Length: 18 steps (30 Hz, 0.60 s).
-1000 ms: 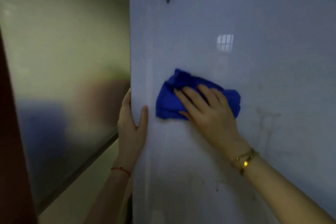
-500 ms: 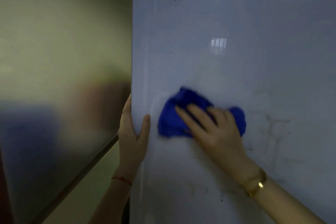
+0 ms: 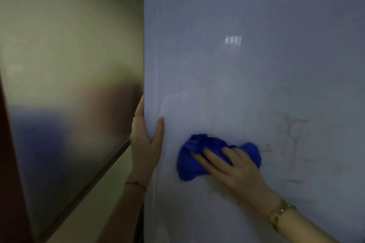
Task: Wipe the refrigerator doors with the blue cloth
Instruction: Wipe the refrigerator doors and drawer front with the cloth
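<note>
Cloth (image 3: 189,165) moved lower; right hand (image 3: 235,171) presses, half hiding it; left hand (image 3: 145,140) fingers grip door (image 3: 256,85) edge.

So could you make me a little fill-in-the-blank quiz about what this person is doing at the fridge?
1. The right hand presses a ____ cloth flat against the refrigerator door.
2. The left hand grips the door's ____ edge.
3. A red string circles the ____ wrist.
4. The gold bracelet sits on the ____ wrist.

Missing words: blue; left; left; right
</note>
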Available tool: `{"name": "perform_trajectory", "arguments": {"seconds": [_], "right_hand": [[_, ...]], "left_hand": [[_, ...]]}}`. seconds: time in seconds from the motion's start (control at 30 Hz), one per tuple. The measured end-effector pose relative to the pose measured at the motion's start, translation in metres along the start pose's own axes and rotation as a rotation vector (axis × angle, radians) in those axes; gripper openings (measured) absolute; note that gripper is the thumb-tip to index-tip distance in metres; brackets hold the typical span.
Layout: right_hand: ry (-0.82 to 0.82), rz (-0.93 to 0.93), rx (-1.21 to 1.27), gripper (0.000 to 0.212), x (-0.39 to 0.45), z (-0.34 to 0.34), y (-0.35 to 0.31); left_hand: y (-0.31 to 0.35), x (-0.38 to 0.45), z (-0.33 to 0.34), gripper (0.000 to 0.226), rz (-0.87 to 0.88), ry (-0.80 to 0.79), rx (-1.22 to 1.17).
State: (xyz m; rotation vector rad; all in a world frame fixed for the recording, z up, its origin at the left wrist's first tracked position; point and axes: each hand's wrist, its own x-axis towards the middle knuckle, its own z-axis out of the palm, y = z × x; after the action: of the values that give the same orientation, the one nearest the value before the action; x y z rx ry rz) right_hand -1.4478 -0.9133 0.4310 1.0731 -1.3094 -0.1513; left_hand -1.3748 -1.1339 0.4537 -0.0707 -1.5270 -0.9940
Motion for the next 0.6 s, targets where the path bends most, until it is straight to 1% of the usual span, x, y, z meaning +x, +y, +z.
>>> {"name": "perform_trajectory", "arguments": {"seconds": [0.03,0.07,0.17,0.2,0.23,0.27,0.3,0.33,0.4,0.47,0.53,0.6], "right_hand": [[0.005,0.009,-0.005,0.039,-0.001,-0.003,0.010],[0.030,0.064,-0.029,0.039,0.007,-0.004,0.026],[0.201,0.399,-0.082,0.038,0.070,-0.005,0.080],[0.241,0.493,-0.089,0.036,0.087,-0.004,0.089],[0.264,0.547,-0.095,0.035,0.097,-0.002,0.087],[0.275,0.548,-0.102,0.035,0.095,0.000,0.076],[0.259,0.506,-0.100,0.036,0.083,0.003,0.058],[0.213,0.431,-0.075,0.037,0.062,0.006,0.032],[0.070,0.242,-0.001,0.038,0.000,0.007,-0.019],[-0.040,0.078,0.053,0.038,-0.053,0.003,-0.052],[-0.069,0.030,0.042,0.038,-0.073,-0.002,-0.051],[0.008,0.100,-0.019,0.040,-0.052,-0.002,-0.025]], "left_hand": [[0.000,0.000,0.000,0.066,-0.001,0.001,-0.006],[-0.001,0.000,0.000,0.066,-0.005,0.007,-0.008],[-0.002,0.000,0.000,0.068,-0.015,0.015,0.001],[-0.002,0.000,0.000,0.068,-0.016,0.007,0.007],[-0.002,0.000,0.000,0.068,-0.022,0.001,0.016],[-0.002,0.000,0.000,0.068,-0.033,0.001,0.027],[-0.001,-0.001,-0.001,0.069,-0.042,0.004,0.039],[-0.001,-0.001,-0.001,0.069,-0.045,0.006,0.050],[-0.003,-0.006,-0.003,0.066,-0.040,0.006,0.061],[-0.006,-0.011,-0.003,0.061,-0.035,0.004,0.071],[-0.008,-0.014,-0.003,0.061,-0.038,0.009,0.085],[-0.008,-0.015,-0.003,0.062,-0.052,0.012,0.086]]}}
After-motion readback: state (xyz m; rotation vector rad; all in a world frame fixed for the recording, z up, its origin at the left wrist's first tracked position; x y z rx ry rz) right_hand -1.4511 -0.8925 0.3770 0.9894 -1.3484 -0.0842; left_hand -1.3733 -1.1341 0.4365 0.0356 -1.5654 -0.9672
